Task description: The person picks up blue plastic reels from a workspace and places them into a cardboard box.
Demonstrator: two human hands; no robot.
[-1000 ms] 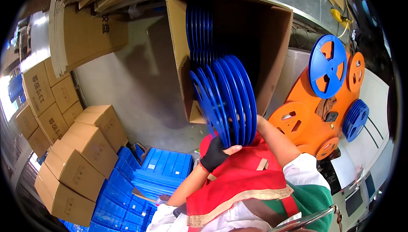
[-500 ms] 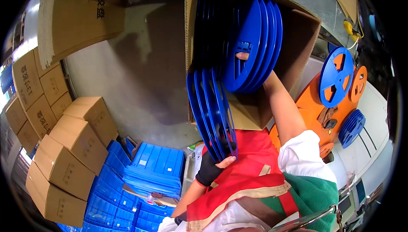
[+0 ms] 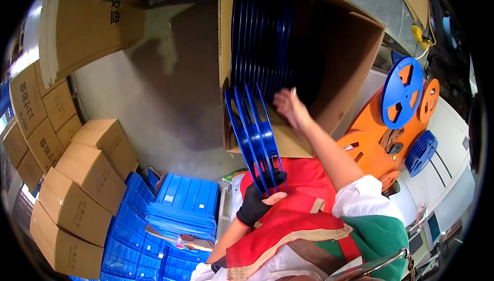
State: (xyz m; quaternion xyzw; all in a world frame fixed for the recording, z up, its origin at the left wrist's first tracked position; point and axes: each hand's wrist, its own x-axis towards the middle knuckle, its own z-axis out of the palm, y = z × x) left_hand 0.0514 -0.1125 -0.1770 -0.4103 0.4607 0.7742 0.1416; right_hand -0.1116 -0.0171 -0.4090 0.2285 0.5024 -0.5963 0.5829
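While a large carton [image 3: 356, 57] holds rows of boxed reels [image 3: 250, 26], a smaller bunch of blue reels [image 3: 265, 131] slants at its near side, lower rims clamped in the person's black-gloved left grip [image 3: 253, 205]; the bare right grip [image 3: 292, 107], unclasped, hovers just beside them.

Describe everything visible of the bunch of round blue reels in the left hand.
The round, blue, plastic-looking reels show as thin, glossy discs seen nearly edge-on, side by side with gaps, and a shiny hub shows between discs. They slant, upper ends toward picture left. The black-gloved left hand grips them at the lower end. Their upper ends overlap the open brown cardboard box in view; contact there is unclear.
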